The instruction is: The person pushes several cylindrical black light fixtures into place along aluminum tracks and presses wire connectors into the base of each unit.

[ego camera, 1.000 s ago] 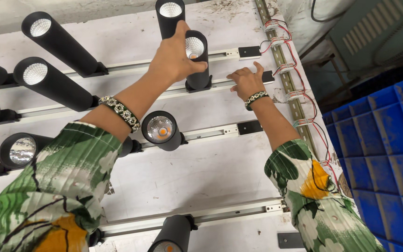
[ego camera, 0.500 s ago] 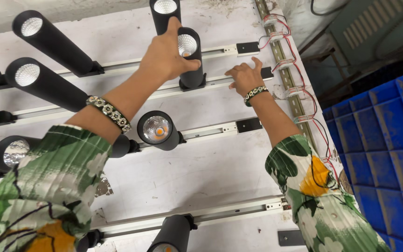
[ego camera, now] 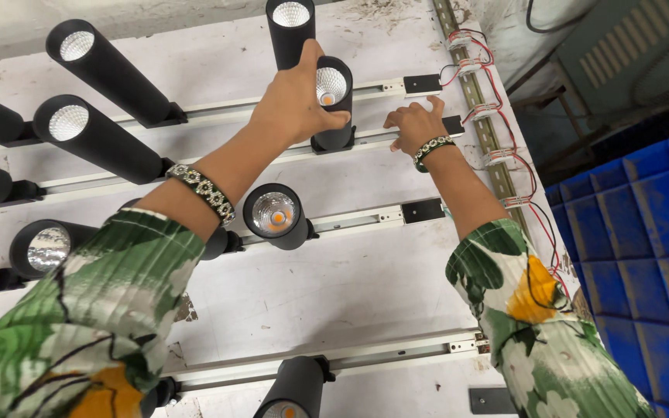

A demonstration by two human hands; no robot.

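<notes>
Seen from the head camera, the left hand is wrapped round a black cylindrical track spotlight near the far edge of the white painted board, its grip closed on the barrel with the thumb curled under the lit lens, probably to steady or turn the lamp on its mount. That lamp sits clipped into a white metal track rail running across the board. The right hand lies just beside it on the same rail, fingers spread and flat, its grip open and holding nothing, seemingly bracing the rail near its black end cap. More black spotlights stand on parallel rails: one lit lamp near the board's middle, others toward the left edge and the near edge. Red and white wiring runs along the right edge, feeding the rails. A blue plastic crate stands beyond that edge.
</notes>
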